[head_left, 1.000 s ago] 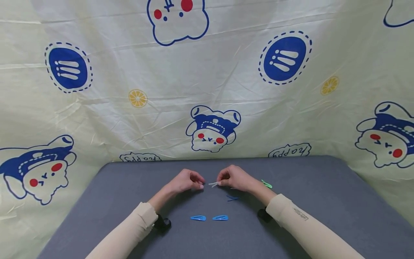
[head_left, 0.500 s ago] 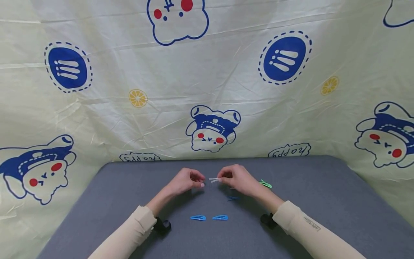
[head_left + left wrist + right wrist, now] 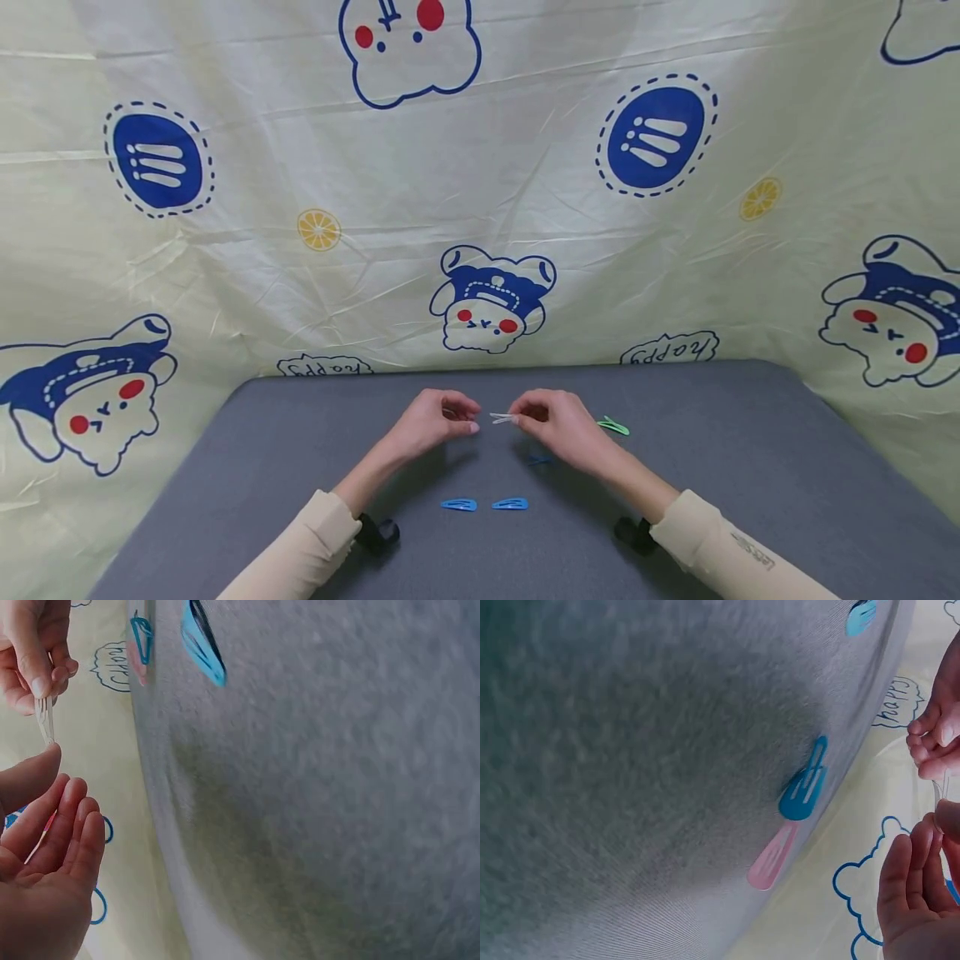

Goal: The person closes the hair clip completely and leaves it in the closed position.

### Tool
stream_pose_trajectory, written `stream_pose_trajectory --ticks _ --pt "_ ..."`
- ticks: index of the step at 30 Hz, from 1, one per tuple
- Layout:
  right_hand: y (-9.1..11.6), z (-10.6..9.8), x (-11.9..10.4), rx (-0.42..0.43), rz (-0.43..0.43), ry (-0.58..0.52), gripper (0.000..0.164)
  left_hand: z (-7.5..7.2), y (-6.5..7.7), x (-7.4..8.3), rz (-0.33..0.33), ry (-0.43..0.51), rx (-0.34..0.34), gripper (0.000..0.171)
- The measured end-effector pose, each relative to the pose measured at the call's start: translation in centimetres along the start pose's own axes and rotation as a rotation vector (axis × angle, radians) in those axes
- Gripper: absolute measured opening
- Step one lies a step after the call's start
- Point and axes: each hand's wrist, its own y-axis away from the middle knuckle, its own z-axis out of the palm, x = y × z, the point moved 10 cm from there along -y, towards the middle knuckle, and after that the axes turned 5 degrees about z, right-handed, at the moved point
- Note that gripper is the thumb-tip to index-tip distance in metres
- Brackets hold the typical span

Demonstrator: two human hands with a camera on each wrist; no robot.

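Note:
My right hand (image 3: pixel 558 421) pinches a white snap hair clip (image 3: pixel 500 417) between thumb and fingertips, its two arms spread apart and pointing left. Facing it, my left hand (image 3: pixel 438 419) hovers over the table with relaxed fingers and nothing in them, a small gap from the clip's free end. In the left wrist view the white clip (image 3: pixel 45 720) shows as thin pale prongs below the right fingers. Under the right hand a blue snap clip (image 3: pixel 804 791) stands sprung open on the table, beside a pink hair clip (image 3: pixel 774 856).
Two light blue hair clips lie side by side nearer the front, a left one (image 3: pixel 459 505) and a right one (image 3: pixel 510 504). A green hair clip (image 3: pixel 614 426) lies beyond the right wrist. The grey table (image 3: pixel 300 467) meets a printed curtain (image 3: pixel 390 300) at the back.
My right hand has risen slightly and shifted right, still pinching the white hair clip. My left hand has barely moved. The clips on the table stay where they were.

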Motion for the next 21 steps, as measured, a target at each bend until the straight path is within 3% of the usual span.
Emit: stream_pose_trajectory --ticks 21 --pt "3.9 -2.2 -1.6 0.124 0.027 -0.086 0.007 -0.1 1.7 3.7 0.058 -0.016 0.045 0.026"
